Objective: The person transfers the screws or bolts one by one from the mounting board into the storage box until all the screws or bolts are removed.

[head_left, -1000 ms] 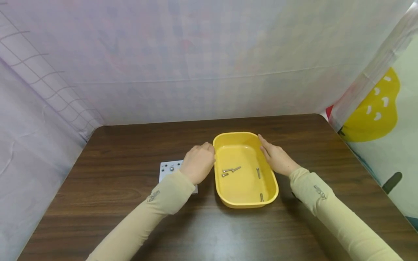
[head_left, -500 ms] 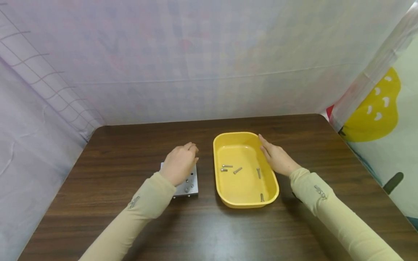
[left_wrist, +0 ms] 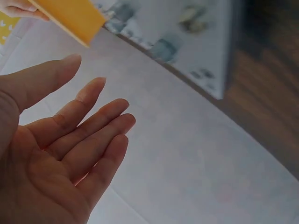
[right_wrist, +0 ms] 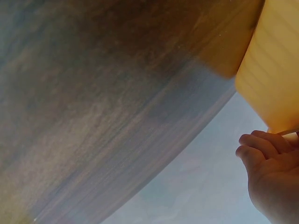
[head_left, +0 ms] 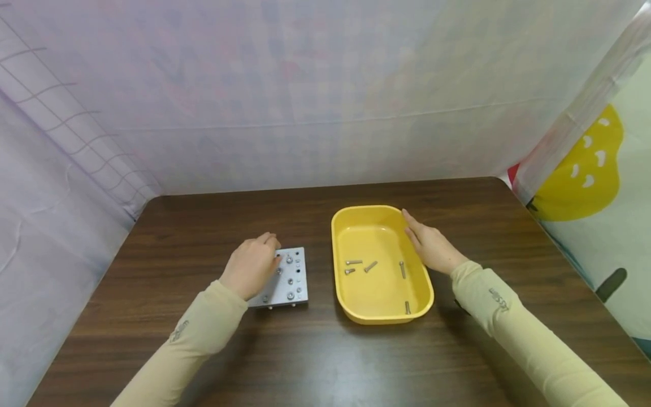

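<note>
My left hand (head_left: 251, 265) hovers over the left part of a light grey metal plate (head_left: 300, 288), hiding that part. In the left wrist view its fingers (left_wrist: 88, 119) are loosely bent, with nothing in the palm. Holes and several screws (head_left: 291, 295) dot the plate, and small ends stick out under its front edge. To the plate's right stands a yellow plastic tray (head_left: 373, 234) with several loose metal screws (head_left: 370, 266) on its floor. My right hand (head_left: 432, 246) holds the tray's right rim, thumb over the edge. In the right wrist view its other fingers (right_wrist: 254, 154) sit outside the wall.
Both things stand on a dark wood-grain table (head_left: 356, 367). A pale fabric curtain (head_left: 325, 113) hangs behind the table's back edge and along the left. At the far right is a sheet with a yellow printed shape (head_left: 585, 175).
My left hand has moved left from the tray's left rim to over the metal plate, uncovering the plate's right part. Screws at the tray's left have shifted slightly. My right hand stays put.
</note>
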Action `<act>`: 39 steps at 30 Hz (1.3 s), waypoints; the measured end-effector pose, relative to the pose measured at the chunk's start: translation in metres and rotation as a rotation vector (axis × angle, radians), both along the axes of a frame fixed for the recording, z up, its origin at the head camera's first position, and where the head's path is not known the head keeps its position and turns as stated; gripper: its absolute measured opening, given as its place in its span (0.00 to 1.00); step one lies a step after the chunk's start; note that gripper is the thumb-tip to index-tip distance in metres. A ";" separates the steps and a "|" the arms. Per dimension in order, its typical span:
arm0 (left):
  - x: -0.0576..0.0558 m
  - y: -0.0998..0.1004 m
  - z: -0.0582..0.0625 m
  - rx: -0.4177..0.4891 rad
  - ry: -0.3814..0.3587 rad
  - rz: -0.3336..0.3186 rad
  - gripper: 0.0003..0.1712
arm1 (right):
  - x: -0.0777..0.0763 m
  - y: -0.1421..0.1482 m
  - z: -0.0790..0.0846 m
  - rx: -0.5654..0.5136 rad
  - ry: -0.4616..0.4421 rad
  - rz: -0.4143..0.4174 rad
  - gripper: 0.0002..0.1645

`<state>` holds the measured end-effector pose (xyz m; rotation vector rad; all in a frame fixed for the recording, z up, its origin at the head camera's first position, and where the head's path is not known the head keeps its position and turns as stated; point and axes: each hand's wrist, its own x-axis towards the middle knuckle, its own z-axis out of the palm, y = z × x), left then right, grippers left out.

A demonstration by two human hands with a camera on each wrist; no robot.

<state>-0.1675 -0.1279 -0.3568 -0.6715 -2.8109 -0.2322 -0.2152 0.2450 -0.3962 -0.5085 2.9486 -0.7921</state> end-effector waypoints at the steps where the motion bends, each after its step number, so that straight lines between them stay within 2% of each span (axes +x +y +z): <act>1: 0.001 -0.003 -0.002 0.000 0.007 0.001 0.13 | 0.000 0.000 0.000 0.000 -0.002 0.000 0.33; 9: 0.007 -0.015 -0.015 0.019 0.021 0.002 0.15 | 0.000 0.000 0.000 -0.009 -0.006 -0.003 0.33; 16: 0.007 -0.010 -0.019 -0.009 -0.018 0.001 0.17 | 0.001 -0.001 0.000 -0.015 -0.021 -0.012 0.33; 23: 0.008 -0.005 -0.023 -0.024 -0.053 0.007 0.16 | 0.002 -0.002 0.001 -0.006 0.011 -0.009 0.32; 28: 0.008 -0.004 -0.027 -0.033 -0.014 -0.005 0.15 | 0.002 -0.002 0.003 -0.004 0.008 -0.010 0.32; 35: 0.008 -0.005 -0.031 -0.045 0.096 -0.033 0.15 | 0.002 -0.002 0.003 -0.009 0.002 -0.012 0.32; 39: 0.009 -0.006 -0.033 -0.039 0.119 -0.042 0.14 | 0.003 -0.002 0.002 -0.010 -0.002 -0.013 0.32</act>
